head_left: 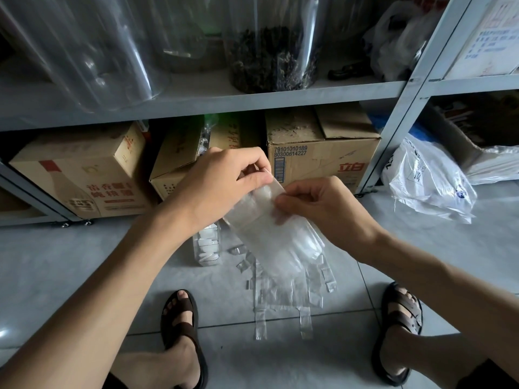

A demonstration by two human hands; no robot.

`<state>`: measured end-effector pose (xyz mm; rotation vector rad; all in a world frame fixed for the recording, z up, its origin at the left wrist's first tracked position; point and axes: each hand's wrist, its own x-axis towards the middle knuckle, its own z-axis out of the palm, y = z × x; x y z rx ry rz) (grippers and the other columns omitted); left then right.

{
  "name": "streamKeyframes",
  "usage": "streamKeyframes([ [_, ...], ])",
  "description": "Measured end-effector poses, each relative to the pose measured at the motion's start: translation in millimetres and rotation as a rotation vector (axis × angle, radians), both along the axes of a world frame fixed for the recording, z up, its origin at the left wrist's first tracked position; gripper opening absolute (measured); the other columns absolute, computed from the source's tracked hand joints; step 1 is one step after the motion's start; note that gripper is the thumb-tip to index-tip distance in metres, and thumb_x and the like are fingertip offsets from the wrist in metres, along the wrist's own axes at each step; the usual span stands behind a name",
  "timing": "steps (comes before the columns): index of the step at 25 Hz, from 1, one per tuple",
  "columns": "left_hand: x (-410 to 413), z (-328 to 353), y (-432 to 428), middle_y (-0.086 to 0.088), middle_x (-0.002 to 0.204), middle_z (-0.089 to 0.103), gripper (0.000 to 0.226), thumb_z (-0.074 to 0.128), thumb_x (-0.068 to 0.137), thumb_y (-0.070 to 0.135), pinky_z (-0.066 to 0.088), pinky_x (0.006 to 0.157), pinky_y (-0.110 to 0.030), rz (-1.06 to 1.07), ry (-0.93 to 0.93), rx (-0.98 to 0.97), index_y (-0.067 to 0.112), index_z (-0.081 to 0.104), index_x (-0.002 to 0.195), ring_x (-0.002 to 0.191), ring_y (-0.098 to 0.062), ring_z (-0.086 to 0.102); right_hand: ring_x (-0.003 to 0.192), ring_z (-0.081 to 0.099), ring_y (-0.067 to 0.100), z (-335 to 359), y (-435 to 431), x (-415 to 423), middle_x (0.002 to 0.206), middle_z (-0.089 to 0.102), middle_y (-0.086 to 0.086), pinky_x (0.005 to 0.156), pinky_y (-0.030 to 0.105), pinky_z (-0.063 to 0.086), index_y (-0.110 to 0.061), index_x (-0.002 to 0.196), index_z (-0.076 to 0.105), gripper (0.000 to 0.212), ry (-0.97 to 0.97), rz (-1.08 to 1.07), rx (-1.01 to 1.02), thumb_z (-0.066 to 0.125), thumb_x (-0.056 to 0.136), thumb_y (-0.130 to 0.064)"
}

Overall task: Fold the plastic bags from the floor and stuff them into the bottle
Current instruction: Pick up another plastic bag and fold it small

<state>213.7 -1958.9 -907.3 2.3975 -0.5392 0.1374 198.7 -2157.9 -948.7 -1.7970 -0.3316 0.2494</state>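
Left hand (224, 175): pinching the top edge of the clear plastic bag (269, 237).
Right hand (314, 200): pinching the same edge, just beside.
Bag: hanging between both hands.
Bottle (206, 248): standing at the bag's 8 o'clock, holding folded bags.
Spare bags (283, 293): lying at its 6 o'clock.
Technique: probably best keeping edges aligned and folding into a narrow strip.

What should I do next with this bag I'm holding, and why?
Probably fold the top edge down to start a small packet. Both the left hand and right hand pinch the clear bag at its top, and it hangs long and loose, likely too bulky for the bottle on the floor below.
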Motion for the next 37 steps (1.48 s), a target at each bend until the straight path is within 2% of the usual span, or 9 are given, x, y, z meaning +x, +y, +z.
streamKeyframes([
  [2,1.5,0.6,1.9,0.003,0.073,0.070,0.009,0.071,0.090,0.034,0.048,0.068,-0.028,0.023,0.092,-0.105,0.025,0.070,0.087,0.071,-0.012,0.064,0.076,0.073,0.019,3.1,-1.5,0.5,0.080,0.076,0.009,0.077,0.020,0.054,-0.003,0.090,0.076,0.012,0.048,-0.029,0.057,0.068,0.091,-0.012],
  [5,3.1,5.1,4.5,0.008,0.089,0.075,0.031,0.068,0.080,0.047,0.048,0.077,-0.020,0.090,0.349,-0.406,0.023,0.073,0.098,0.083,-0.003,0.067,0.073,0.071,0.020,7.7,-2.2,-0.3,0.082,0.075,0.015,0.073,0.025,0.059,0.002,0.090,0.073,0.016,0.194,-0.070,0.222,0.066,0.091,-0.013],
  [9,0.8,-2.9,3.3,-0.010,0.100,0.076,0.063,0.087,0.065,0.038,0.058,0.077,-0.031,0.223,0.702,-0.755,0.005,0.069,0.116,0.088,-0.020,0.071,0.066,0.065,0.015,12.5,-6.1,4.8,0.077,0.069,0.007,0.066,0.025,0.056,-0.007,0.083,0.070,0.015,0.400,-0.137,0.470,0.067,0.083,-0.022],
  [13,-6.9,-12.3,-8.3,-0.018,0.105,0.075,0.064,0.088,0.066,0.032,0.057,0.091,-0.046,0.197,0.896,-0.683,-0.004,0.068,0.114,0.105,-0.038,0.069,0.067,0.065,0.013,10.5,-9.3,8.1,0.078,0.071,0.005,0.067,0.027,0.057,-0.010,0.086,0.073,0.013,0.437,-0.279,0.520,0.064,0.091,-0.019],
  [19,-4.7,-14.2,-8.9,-0.013,0.097,0.077,0.018,0.072,0.087,0.014,0.060,0.079,-0.039,0.206,0.748,-0.639,0.007,0.076,0.103,0.097,-0.030,0.073,0.083,0.073,0.019,14.3,-19.8,9.7,0.097,0.076,0.013,0.074,0.028,0.059,-0.002,0.102,0.074,0.019,0.374,-0.238,0.321,0.065,0.093,-0.016],
  [22,-3.1,-16.3,-6.9,-0.016,0.098,0.077,0.019,0.073,0.085,0.012,0.059,0.083,-0.044,0.227,0.748,-0.629,0.005,0.076,0.102,0.093,-0.030,0.073,0.076,0.072,0.019,15.6,-22.7,8.5,0.092,0.076,0.015,0.068,0.024,0.057,0.003,0.101,0.073,0.016,0.306,-0.218,0.208,0.067,0.091,-0.009],
  [28,-2.1,-12.5,-6.4,-0.017,0.095,0.076,0.023,0.074,0.079,0.014,0.061,0.066,-0.034,0.220,0.803,-0.758,0.003,0.075,0.099,0.073,-0.020,0.072,0.068,0.072,0.014,20.3,-25.6,6.3,0.082,0.075,0.009,0.062,0.021,0.056,0.003,0.099,0.072,0.015,0.269,-0.189,0.216,0.067,0.088,-0.006],
  [32,-3.2,-12.3,-6.2,-0.008,0.082,0.076,0.008,0.071,0.084,0.005,0.060,0.056,-0.026,0.250,0.762,-0.742,0.007,0.075,0.090,0.064,-0.012,0.070,0.070,0.072,0.014,21.5,-26.2,5.6,0.084,0.076,0.009,0.063,0.023,0.057,-0.004,0.096,0.074,0.011,0.247,-0.142,0.178,0.067,0.087,-0.007],
  [37,-6.1,-7.5,-6.3,-0.005,0.077,0.075,0.014,0.072,0.077,0.002,0.058,0.051,-0.023,0.238,0.756,-0.830,0.008,0.073,0.090,0.062,-0.010,0.071,0.065,0.066,0.013,22.1,-29.4,5.9,0.076,0.072,0.004,0.063,0.025,0.058,-0.017,0.076,0.074,0.011,0.283,-0.133,0.264,0.070,0.082,-0.009],
])
